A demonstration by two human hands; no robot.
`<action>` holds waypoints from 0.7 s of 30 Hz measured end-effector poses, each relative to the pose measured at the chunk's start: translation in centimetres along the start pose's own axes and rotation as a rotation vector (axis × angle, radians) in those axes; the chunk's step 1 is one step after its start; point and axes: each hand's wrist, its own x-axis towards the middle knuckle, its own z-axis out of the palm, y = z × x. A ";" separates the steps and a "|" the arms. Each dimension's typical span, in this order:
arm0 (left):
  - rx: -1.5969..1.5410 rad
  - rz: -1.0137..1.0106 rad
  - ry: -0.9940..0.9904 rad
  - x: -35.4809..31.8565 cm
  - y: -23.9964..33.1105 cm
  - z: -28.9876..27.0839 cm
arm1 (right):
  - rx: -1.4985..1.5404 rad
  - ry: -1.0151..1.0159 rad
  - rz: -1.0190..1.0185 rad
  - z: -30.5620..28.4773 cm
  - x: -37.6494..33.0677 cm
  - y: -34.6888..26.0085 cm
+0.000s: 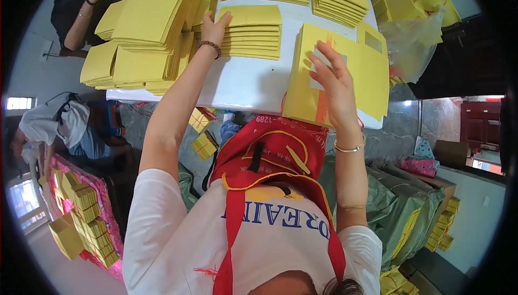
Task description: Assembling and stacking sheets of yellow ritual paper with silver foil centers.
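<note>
White T-shirt (280,241) and red apron (272,152) sit nearest, below the white surface (245,87). The hands are well apart: the left hand (215,29), fingers spread, is at the left edge of a fanned stack of yellow envelopes (251,39); the right hand (335,82) is open over a thick yellow bundle (306,74), contact unclear. Taller envelope stacks (148,17) crowd the left; a translucent plastic bag (416,49) flanks the right.

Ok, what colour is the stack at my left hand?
Yellow; the stack shows best in the head view.

Two hands (217,28) of the wearer, two co-workers (51,122), one desk (243,82), one red apron (275,133) — yellow envelopes (251,41) overlap too much to count.
</note>
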 end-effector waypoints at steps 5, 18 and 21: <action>-0.055 0.026 0.150 -6.1 -0.6 0.5 | -0.113 0.214 -0.123 -5.5 -3.3 0.5; 0.083 0.341 -0.521 -18.7 4.2 5.2 | -0.454 0.418 -0.172 -9.4 -4.5 5.5; 0.119 0.350 -0.515 -20.0 4.0 6.0 | -0.370 0.370 -0.080 -9.4 -4.9 5.3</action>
